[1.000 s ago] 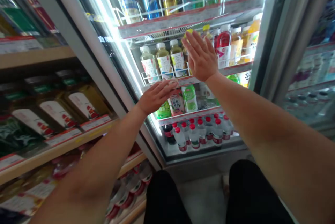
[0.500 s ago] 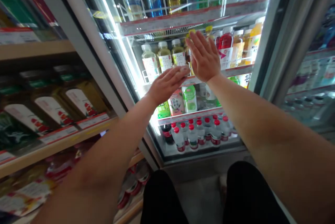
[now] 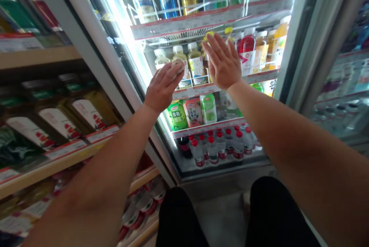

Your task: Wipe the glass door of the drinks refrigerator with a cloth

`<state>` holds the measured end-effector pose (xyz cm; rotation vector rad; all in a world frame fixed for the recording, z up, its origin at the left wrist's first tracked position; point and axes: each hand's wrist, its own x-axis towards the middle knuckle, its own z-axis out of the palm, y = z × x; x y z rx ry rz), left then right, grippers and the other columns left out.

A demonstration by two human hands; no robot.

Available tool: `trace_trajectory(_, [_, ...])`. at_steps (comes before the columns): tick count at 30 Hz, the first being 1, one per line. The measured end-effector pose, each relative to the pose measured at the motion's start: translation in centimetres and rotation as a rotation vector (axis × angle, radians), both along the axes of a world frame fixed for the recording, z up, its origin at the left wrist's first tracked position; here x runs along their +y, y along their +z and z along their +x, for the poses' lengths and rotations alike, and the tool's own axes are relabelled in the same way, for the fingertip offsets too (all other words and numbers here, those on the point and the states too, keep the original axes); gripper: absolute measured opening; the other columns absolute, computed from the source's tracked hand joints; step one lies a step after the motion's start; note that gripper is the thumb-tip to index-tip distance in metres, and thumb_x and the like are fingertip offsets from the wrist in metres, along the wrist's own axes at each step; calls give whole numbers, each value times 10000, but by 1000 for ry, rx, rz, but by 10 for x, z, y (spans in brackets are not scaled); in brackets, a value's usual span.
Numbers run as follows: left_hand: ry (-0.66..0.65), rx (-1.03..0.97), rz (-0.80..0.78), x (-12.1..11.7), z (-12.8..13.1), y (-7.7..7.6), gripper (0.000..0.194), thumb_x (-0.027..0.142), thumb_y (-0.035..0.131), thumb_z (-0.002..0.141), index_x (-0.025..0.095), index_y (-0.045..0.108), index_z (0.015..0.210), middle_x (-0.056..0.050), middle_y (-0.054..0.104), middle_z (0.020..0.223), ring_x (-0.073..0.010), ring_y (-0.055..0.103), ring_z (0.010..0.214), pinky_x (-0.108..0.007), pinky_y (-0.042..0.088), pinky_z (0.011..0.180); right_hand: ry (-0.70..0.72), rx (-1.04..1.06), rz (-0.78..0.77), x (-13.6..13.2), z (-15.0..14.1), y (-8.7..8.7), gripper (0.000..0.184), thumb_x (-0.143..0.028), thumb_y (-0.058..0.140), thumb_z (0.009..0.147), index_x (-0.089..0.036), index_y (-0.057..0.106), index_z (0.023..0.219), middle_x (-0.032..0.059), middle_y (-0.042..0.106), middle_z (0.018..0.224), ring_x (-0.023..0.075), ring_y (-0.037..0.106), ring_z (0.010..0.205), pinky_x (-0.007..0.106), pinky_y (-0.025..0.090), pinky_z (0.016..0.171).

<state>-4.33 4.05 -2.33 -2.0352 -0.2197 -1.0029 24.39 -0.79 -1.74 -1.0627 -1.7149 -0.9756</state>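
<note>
The left hand (image 3: 161, 89) is holding a pale wad (image 3: 179, 64) under its fingertips, its fingers pressing together, before the bottles (image 3: 196, 67) in the lit fridge (image 3: 221, 174). The right hand (image 3: 225, 66) is stretching its fingers out, slightly spread, holding nothing. Red-capped bottles (image 3: 213, 151) are standing lowest. Whether either palm is touching glass, I cannot tell.

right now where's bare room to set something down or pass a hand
The floor shows bare between the black-clad knees, below the cooler; a gap also separates the left hand and right hand. Crowded: among the red-capped bottles and on the left-side shelves.
</note>
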Motion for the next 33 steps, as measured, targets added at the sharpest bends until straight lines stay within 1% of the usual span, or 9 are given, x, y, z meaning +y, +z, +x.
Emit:
trace_trajectory(3, [-6, -20, -26, 3, 22, 14, 462, 275, 271, 1165, 313, 411, 1603, 8, 373, 1682, -256, 253, 1594, -551, 266, 1324, -28, -12, 26, 1, 0, 0, 605, -260, 256, 1057, -224, 367, 1651, -17, 246, 1707, 195, 176, 1620, 507, 178, 1361])
trace_trajectory(8, [-20, 186, -27, -17, 65, -21, 437, 175, 332, 1149, 232, 467, 1560, -70, 477, 1616, -226, 281, 1586, -464, 326, 1308, -28, -1, 26, 3, 0, -1, 605, -257, 266, 1053, -221, 388, 1644, 16, 271, 1705, 230, 201, 1616, 539, 185, 1354])
trace_trajectory(10, [-5, 227, -16, -21, 67, -22, 425, 180, 356, 1146, 231, 488, 1546, -70, 499, 1599, -230, 324, 1569, -454, 356, 1293, -26, 2, 19, 3, 0, -1, 605, -262, 264, 1052, -220, 391, 1643, 23, 276, 1704, 236, 202, 1616, 549, 187, 1351])
trace_trajectory(15, [33, -88, -38, -2, 39, 30, 464, 244, 271, 1151, 310, 483, 1559, -28, 386, 1675, -235, 224, 1605, -514, 246, 1328, 0, -4, -10, 2, 1, -1, 620, -266, 272, 1048, -262, 333, 1666, -6, 266, 1708, 229, 157, 1624, 571, 170, 1348])
trace_trajectory(17, [38, -191, -14, 3, 32, 36, 454, 277, 284, 1153, 341, 480, 1558, -11, 357, 1690, -220, 191, 1613, -497, 211, 1341, 8, 3, -20, 2, 1, 0, 620, -263, 263, 1051, -273, 328, 1667, -13, 261, 1709, 224, 149, 1625, 567, 163, 1351])
trace_trajectory(23, [56, -49, 17, -11, 29, -10, 474, 236, 262, 1153, 302, 467, 1576, -31, 457, 1633, -195, 214, 1606, -454, 307, 1314, -21, -12, 24, 5, 2, -1, 609, -266, 250, 1057, -226, 358, 1655, 3, 248, 1711, 208, 172, 1622, 535, 174, 1353])
trace_trajectory(25, [53, -26, 0, -7, 21, -1, 468, 255, 268, 1160, 318, 463, 1580, -7, 416, 1659, -193, 216, 1607, -463, 300, 1322, -21, -18, 34, 6, 2, -2, 611, -262, 256, 1054, -222, 356, 1656, 2, 245, 1712, 205, 173, 1622, 530, 176, 1353])
trace_trajectory(30, [-10, -217, -18, 23, 12, 54, 456, 324, 226, 1178, 380, 334, 1618, 125, 73, 1756, -153, 31, 1625, -521, 62, 1375, -14, -15, 20, 6, 2, -2, 620, -257, 276, 1042, -229, 353, 1657, -2, 245, 1713, 215, 160, 1625, 534, 168, 1351])
trace_trajectory(33, [-34, -241, 21, 25, 25, 48, 465, 351, 205, 1179, 343, 334, 1625, 77, 151, 1753, -164, 35, 1628, -525, 117, 1365, -4, -11, 20, 5, 2, -1, 617, -264, 275, 1045, -229, 358, 1655, 2, 260, 1709, 219, 167, 1624, 537, 168, 1352])
